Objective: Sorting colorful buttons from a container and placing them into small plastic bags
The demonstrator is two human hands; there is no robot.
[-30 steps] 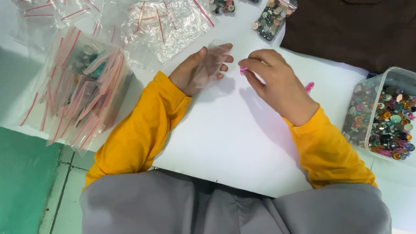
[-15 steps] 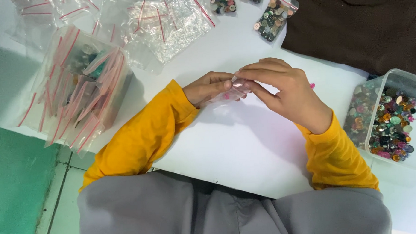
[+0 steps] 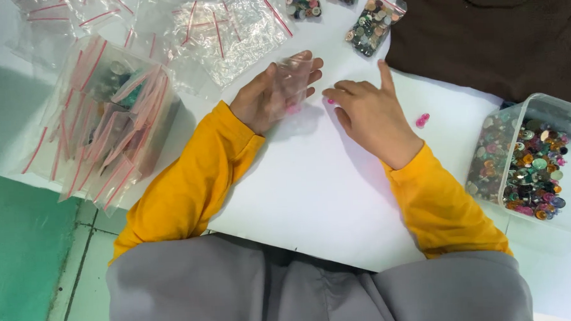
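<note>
**Small clear bag in the left hand, pink bead under the right**

Head view: The left hand [image 3: 267, 98] lies at about 11 o'clock of the white desk [image 3: 299, 191], palm up, its fingers [image 3: 307, 68] loosely curled around a small clear bag [image 3: 293, 78] that rests across them. The right hand [image 3: 369, 113], just beside it at 1 o'clock, is palm down with fingers spread and holding nothing; its fingertips touch or nearly touch a pink bead [image 3: 330, 101] on the desk. Two more pink beads [image 3: 421, 119] lie at 3 o'clock of that hand.

The bag looks thin, limp and slippery, likely best pinched at its sealed edge. The bead is tiny, hard and apt to roll, so a fingertip pinch suits it.

A tub [image 3: 532, 164] of mixed buttons sits at 4 o'clock, a heap of red-strip bags [image 3: 107, 116] at 9 o'clock, a brown cloth [image 3: 502, 32] at 1 o'clock.
</note>
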